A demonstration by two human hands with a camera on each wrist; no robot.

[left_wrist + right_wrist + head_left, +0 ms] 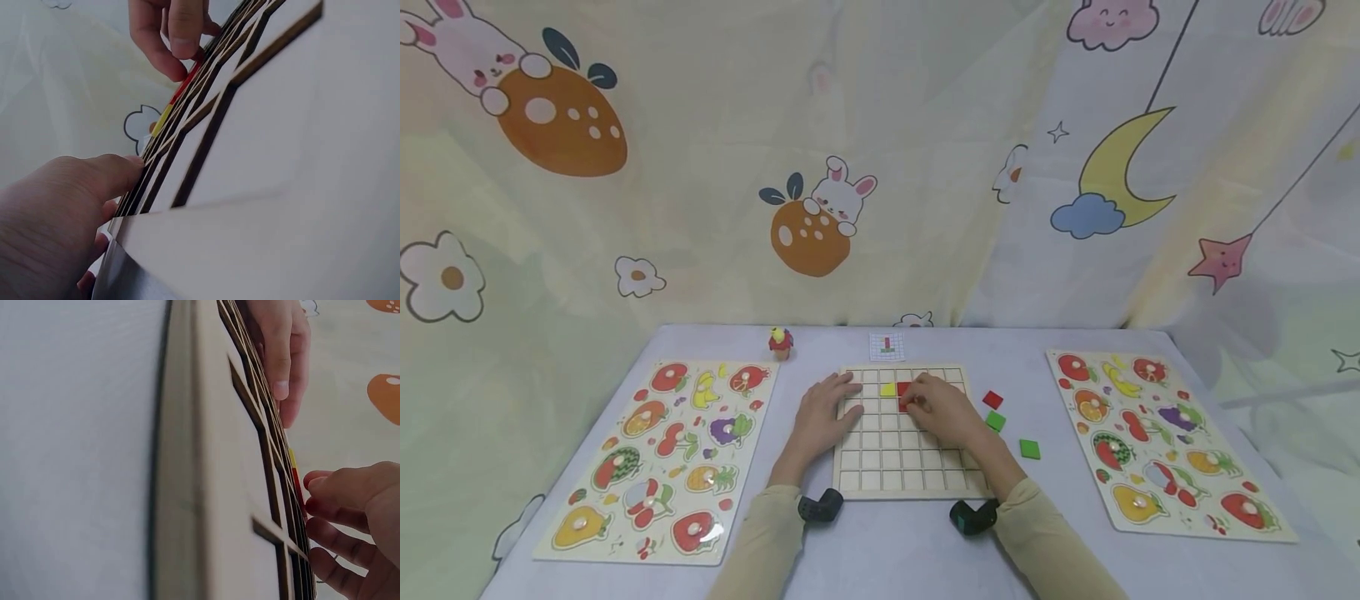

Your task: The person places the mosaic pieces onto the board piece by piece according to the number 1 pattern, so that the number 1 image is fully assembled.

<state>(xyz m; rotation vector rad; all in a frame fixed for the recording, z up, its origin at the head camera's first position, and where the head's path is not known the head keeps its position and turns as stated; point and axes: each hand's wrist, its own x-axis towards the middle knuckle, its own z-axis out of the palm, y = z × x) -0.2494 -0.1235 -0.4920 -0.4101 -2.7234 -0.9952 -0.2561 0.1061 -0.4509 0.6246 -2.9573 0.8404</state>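
A wooden grid board lies on the table between the two hands. On its upper rows sit a yellow square tile and, just right of it, red square tiles, partly covered by fingers. My right hand has its thumb and fingertips closed at the lower red tile and pinches it low over the grid. In the right wrist view the right hand's fingertips meet close to the red. My left hand rests along the board's left edge, fingers extended, its thumb on the rim.
Right of the board lie a loose red tile and green tiles. A small pattern card and a toy figure stand behind. Fruit puzzle boards flank both sides, one left, one right.
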